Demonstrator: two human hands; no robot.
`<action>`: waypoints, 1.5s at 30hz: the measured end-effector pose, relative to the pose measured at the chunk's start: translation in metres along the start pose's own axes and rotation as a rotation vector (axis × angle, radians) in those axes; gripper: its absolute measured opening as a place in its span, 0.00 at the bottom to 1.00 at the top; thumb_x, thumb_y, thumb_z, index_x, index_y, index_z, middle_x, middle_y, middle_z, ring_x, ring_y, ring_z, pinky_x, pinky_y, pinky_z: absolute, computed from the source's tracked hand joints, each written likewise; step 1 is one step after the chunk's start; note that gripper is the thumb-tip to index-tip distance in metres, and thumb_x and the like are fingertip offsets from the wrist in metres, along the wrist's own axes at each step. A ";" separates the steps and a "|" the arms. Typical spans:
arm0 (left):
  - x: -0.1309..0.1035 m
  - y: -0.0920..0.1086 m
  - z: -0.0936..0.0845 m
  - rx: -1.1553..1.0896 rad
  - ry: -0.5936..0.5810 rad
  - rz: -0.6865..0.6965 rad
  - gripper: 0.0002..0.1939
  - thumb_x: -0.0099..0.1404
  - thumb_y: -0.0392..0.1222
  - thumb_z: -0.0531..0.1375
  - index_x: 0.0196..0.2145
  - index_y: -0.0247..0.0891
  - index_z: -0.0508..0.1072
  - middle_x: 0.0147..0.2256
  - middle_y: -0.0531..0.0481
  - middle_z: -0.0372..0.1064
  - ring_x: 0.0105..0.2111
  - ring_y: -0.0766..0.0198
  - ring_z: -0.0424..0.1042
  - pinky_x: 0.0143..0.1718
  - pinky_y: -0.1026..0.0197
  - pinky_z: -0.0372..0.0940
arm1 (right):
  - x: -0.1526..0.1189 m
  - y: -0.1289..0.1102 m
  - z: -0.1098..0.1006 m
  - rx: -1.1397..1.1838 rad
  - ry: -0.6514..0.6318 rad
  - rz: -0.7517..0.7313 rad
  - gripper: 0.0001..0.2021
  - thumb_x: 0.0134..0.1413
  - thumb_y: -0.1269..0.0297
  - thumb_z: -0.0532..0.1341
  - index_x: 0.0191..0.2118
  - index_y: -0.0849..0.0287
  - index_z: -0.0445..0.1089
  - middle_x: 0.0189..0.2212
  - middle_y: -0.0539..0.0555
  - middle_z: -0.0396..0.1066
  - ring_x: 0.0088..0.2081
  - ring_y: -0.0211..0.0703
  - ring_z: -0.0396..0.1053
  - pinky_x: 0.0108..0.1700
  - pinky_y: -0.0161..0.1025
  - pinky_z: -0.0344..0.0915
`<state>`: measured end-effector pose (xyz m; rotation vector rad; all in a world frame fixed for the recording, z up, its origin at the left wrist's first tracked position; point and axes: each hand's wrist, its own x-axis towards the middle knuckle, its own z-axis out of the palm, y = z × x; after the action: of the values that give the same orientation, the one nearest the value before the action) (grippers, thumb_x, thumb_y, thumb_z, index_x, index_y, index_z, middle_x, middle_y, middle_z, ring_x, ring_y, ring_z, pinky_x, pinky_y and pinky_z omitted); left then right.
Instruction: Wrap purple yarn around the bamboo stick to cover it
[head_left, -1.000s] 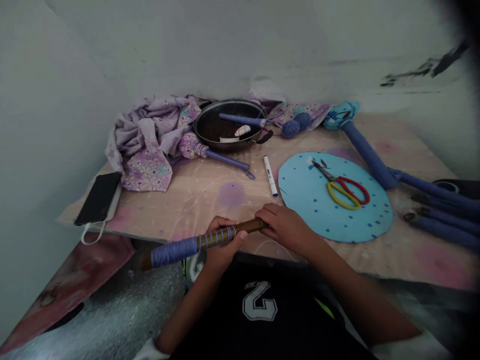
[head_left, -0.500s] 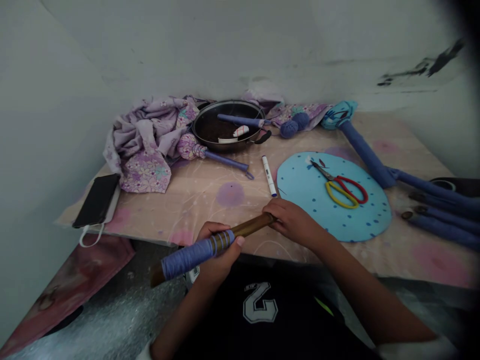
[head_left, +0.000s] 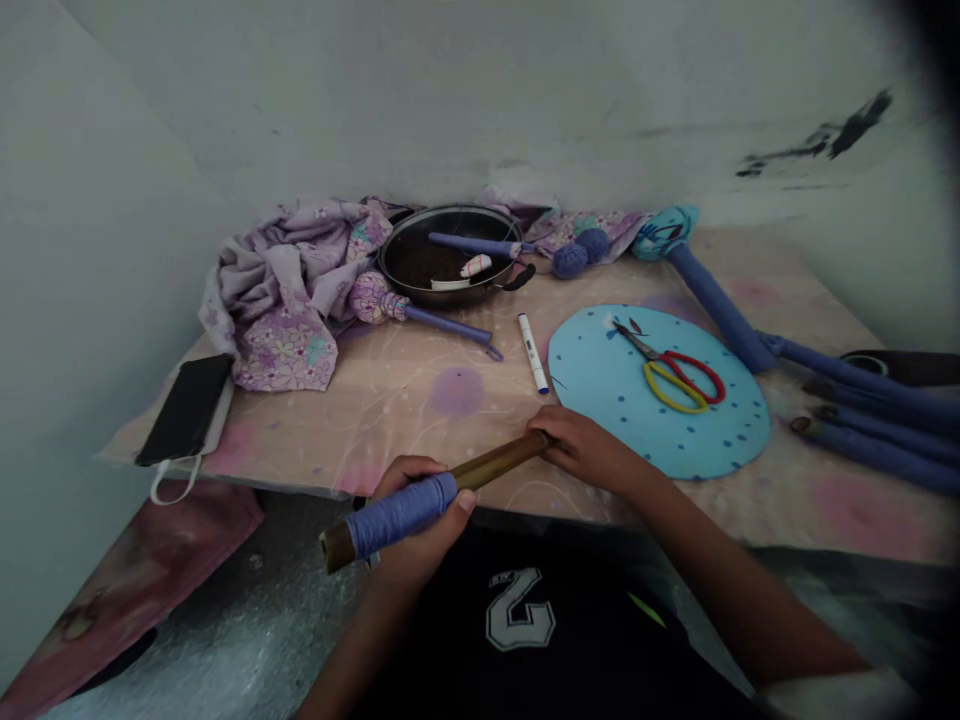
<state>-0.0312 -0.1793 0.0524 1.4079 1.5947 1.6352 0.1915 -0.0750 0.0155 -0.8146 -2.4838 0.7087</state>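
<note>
A brown bamboo stick (head_left: 500, 458) slants across the front edge of the table, its lower left end tipped down. Blue yarn (head_left: 401, 515) is wound tightly round its lower half, and both the far stretch and the lower left tip are bare. My left hand (head_left: 424, 530) is closed round the wrapped part from beneath, thumb along the near side. At the upper right end, my right hand (head_left: 577, 445) grips the stick; some of its fingertips are hidden. Just beyond lie a white marker (head_left: 533, 353) and a round light-blue dotted mat (head_left: 600, 400) bearing scissors (head_left: 679, 383).
Behind are a black pan (head_left: 420, 290) with a wrapped stick in it, crumpled floral cloth (head_left: 281, 350) and blue yarn balls (head_left: 570, 261). A cloth-headed stick (head_left: 450, 325) lies in front. A dark phone-like case (head_left: 187, 408) sits left; several blue-wrapped sticks (head_left: 885, 450) lie right.
The loose yarn turns near my left hand are now packed together into the wrapped band. My left hand has slid slightly down and left along the stick. The right hand keeps its grip.
</note>
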 end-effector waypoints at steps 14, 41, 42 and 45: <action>0.008 -0.026 0.008 -0.260 0.062 -0.157 0.14 0.46 0.43 0.67 0.31 0.39 0.69 0.28 0.53 0.63 0.24 0.70 0.62 0.25 0.66 0.59 | -0.005 0.005 -0.007 0.311 0.014 0.237 0.13 0.49 0.63 0.63 0.41 0.58 0.67 0.36 0.54 0.70 0.37 0.44 0.68 0.39 0.40 0.64; 0.014 -0.037 0.023 -0.810 -0.094 -0.512 0.18 0.52 0.54 0.65 0.27 0.36 0.67 0.19 0.60 0.48 0.15 0.78 0.47 0.17 0.70 0.45 | -0.013 -0.027 0.011 0.803 0.537 0.415 0.08 0.59 0.57 0.56 0.39 0.55 0.64 0.24 0.49 0.66 0.23 0.36 0.64 0.23 0.35 0.62; 0.016 -0.039 0.024 -0.808 -0.090 -0.540 0.18 0.53 0.53 0.65 0.27 0.36 0.66 0.19 0.60 0.48 0.15 0.78 0.47 0.17 0.71 0.45 | -0.012 -0.026 0.011 0.694 0.565 0.333 0.06 0.57 0.59 0.58 0.37 0.55 0.65 0.30 0.52 0.68 0.29 0.39 0.68 0.31 0.38 0.66; 0.019 -0.045 0.029 -0.827 -0.069 -0.595 0.17 0.53 0.52 0.65 0.31 0.36 0.69 0.19 0.61 0.46 0.15 0.79 0.47 0.17 0.72 0.45 | -0.010 -0.021 0.014 0.496 0.552 0.188 0.05 0.55 0.62 0.60 0.32 0.56 0.66 0.44 0.58 0.67 0.47 0.46 0.66 0.47 0.48 0.65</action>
<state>-0.0275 -0.1394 0.0125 0.4907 0.9509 1.5490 0.1825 -0.1008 0.0150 -0.9030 -1.6633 0.9585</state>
